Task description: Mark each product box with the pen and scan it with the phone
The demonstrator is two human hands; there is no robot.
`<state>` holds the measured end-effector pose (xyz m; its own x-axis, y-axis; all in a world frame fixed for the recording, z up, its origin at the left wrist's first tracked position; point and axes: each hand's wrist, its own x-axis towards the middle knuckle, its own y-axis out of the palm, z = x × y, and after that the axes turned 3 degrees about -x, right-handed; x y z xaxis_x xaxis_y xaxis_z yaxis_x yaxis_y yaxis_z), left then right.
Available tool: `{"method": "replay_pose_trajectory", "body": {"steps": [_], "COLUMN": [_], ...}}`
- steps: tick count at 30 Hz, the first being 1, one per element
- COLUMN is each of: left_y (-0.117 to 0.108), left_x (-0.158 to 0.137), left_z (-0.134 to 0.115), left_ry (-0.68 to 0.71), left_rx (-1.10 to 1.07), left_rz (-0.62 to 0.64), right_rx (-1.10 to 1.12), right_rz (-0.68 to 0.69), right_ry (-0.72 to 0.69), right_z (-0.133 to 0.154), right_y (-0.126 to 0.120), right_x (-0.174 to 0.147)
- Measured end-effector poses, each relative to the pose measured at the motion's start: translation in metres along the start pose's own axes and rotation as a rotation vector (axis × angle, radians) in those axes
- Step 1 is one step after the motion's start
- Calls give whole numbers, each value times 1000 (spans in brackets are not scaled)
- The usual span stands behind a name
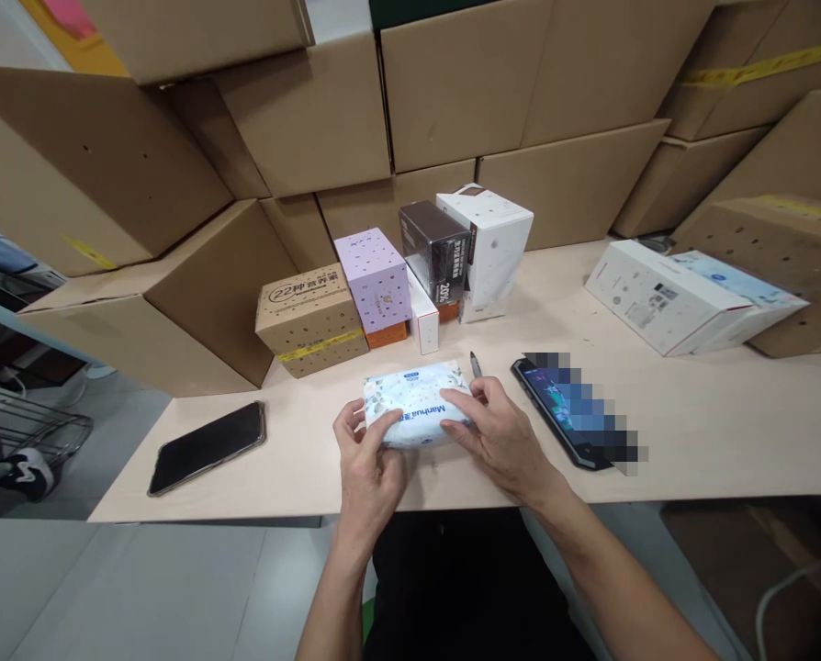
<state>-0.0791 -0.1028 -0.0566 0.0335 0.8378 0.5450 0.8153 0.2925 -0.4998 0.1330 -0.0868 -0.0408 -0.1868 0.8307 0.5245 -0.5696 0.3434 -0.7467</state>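
Observation:
A pale blue and white soft pack of tissues [417, 390], printed "Manhua", is held between both hands above the front part of the table. My left hand [370, 450] grips its left end, thumb on top and fingers curled round the side. At the right end, my right hand [497, 427] closes on the pack, with the thumb and a finger pressing the top face. A dark pen [476, 364] lies just behind my right hand. To the right of that hand is a phone-like device [562, 413] with a lit, partly blurred screen.
A black phone [208, 448] lies at the table's left front. Behind the pack stand a brown printed carton [310, 317], a lilac box [374, 280], a dark box [434, 243] and a tall white box [497, 257]. Another white box [669, 298] lies right. Large cardboard boxes [452, 87] wall the back.

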Motion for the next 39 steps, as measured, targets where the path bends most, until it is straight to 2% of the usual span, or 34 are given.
{"method": "replay_pose_trajectory", "body": {"steps": [5,8,11,13,16,20,28,33,36,39], "left_y": [-3,-4,-5,-5,-5,-4,-4,-4,-4,-3], "left_x": [0,-1,-2,-2,-1,-1,1,0,-1,-2], "left_z": [0,0,1,3,4,4,1,1,2,3], "left_ry": [-40,-53,-91,-110,-110,-104,-86,-83,-86,-77], "left_rx": [-83,-128,-133,-131,-121,-112,-123,-124,-121,-119], "left_rz": [27,28,27,28,22,16,16,30,29,25], "right_rx": [167,200,79,-51,-206,-308,-330,-56,35,243], "right_rz": [-14,-162,-277,-216,-34,136,198,-3,-104,-284], "right_ry": [1,70,195,242,289,306,322,350,341,357], "right_z": [-3,-7,-14,-18,-20,-17,-14,-21,-21,-19], "right_y": [-3,-4,0,3,7,8,10,6,1,-4], "right_x": [-2,-1,0,1,1,2,7,2,1,-1]}}
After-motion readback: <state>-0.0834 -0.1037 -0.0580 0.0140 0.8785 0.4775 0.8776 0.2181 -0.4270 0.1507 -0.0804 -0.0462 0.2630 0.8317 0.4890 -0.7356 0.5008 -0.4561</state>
